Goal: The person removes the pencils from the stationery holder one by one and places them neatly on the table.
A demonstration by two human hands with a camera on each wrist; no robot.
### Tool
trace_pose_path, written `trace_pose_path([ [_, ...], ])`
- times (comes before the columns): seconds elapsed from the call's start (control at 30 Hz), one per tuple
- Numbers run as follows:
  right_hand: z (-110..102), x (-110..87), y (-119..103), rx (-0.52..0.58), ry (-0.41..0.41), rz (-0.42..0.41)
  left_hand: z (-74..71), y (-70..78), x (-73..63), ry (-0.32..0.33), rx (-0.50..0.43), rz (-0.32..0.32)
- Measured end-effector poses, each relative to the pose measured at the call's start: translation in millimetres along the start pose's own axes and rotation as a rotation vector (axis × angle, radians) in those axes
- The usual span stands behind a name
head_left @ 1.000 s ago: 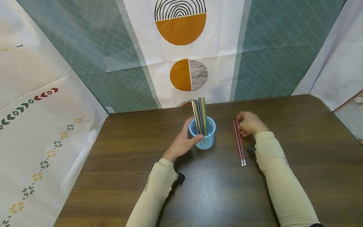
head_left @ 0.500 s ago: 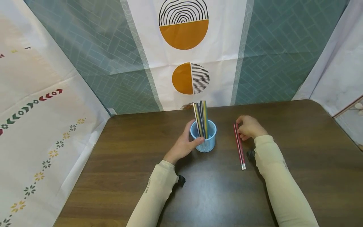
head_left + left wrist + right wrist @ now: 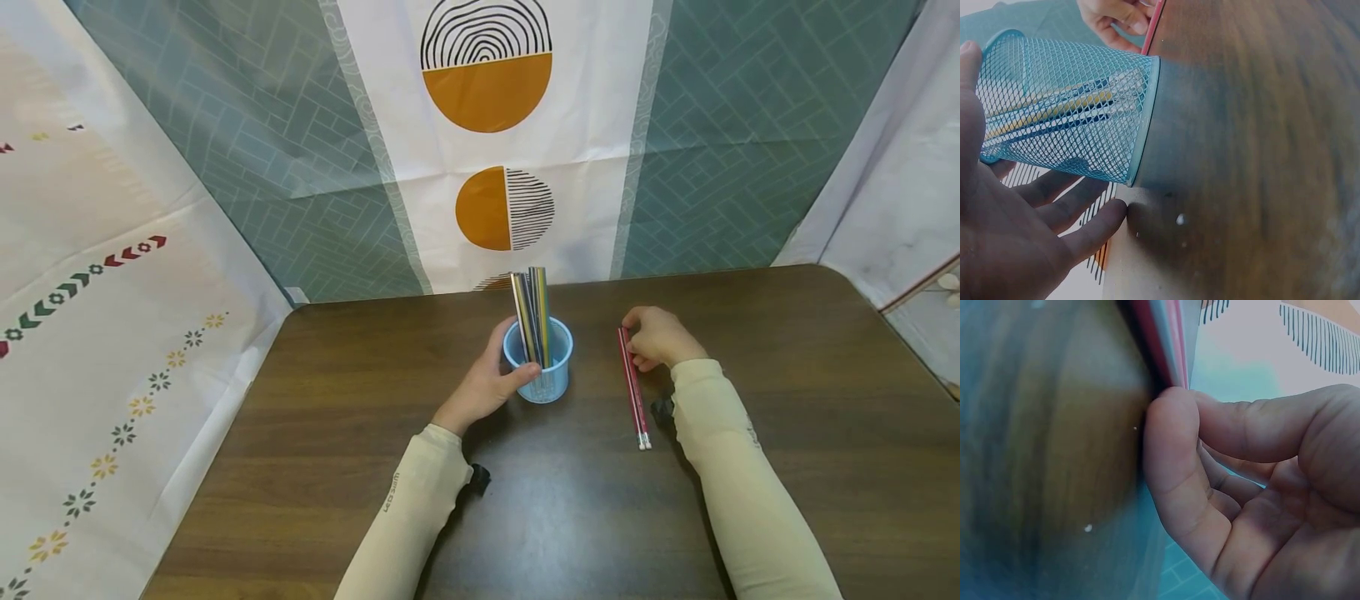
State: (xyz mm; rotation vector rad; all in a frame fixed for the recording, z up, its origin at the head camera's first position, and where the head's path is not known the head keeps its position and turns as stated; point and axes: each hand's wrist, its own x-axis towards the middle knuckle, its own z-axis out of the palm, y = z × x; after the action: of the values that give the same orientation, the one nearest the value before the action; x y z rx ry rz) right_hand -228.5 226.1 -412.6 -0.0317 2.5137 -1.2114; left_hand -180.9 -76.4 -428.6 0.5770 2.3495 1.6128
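A light-blue mesh pencil cup stands upright on the table, holding several pencils in yellow, black and silver tones. My left hand grips the cup from its left side, thumb across the front near the rim. In the left wrist view the fingers spread behind the mesh wall. Right of the cup lie red-striped pencils side by side, white eraser ends toward me. My right hand pinches them at the far end; in the right wrist view thumb and index finger meet at the pencils.
The brown wooden table reaches back to a green-and-white patterned cloth. White cloths hang at the left and right. Dark wrist cameras are worn under both cream sleeves.
The gap between the red pencils has closed, and they now lie together. My right hand has edged left with them. The left hand stays on the cup; the head view has tilted slightly.
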Motion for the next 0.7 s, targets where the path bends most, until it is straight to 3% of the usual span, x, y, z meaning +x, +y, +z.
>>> trace_pose_path([
  [0.7, 0.4, -3.2, -1.4, -0.003, -0.012, 0.007, 0.2, -0.2, -0.7, 0.009, -0.005, -0.008],
])
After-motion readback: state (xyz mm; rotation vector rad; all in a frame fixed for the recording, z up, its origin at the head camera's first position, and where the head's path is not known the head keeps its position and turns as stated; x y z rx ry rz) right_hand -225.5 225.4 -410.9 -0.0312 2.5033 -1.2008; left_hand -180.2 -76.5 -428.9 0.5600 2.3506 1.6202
